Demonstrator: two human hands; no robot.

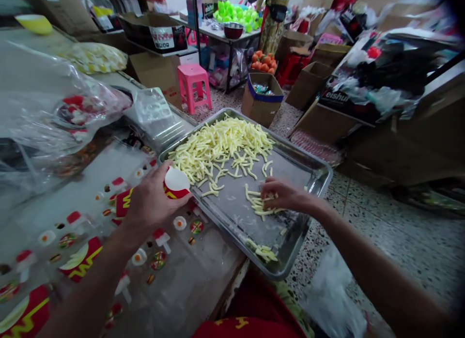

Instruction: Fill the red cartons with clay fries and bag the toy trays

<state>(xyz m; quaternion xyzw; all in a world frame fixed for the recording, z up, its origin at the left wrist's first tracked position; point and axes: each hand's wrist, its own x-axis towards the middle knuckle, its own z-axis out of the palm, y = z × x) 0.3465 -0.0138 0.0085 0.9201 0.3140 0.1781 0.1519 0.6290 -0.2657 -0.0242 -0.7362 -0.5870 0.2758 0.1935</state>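
My left hand (150,197) is wrapped round a small red fry box (177,179) with a white inside, held at the near left rim of a metal tray (214,217). A large heap of pale yellow toy fries (221,144) fills the far left part of the tray. My right hand (278,195) is down in the tray, its fingers bent and closed over a small group of fries (256,202). What lies between those fingertips is partly hidden. A few more fries (262,251) lie in the tray's near corner.
On the table (196,270) lie red fry boxes (82,260), small toy eggs (139,257) and popsicles (161,238) in rows. Clear plastic bags (47,96) cover the left side. A pink stool (194,86) and an open carton (262,98) stand beyond the tray.
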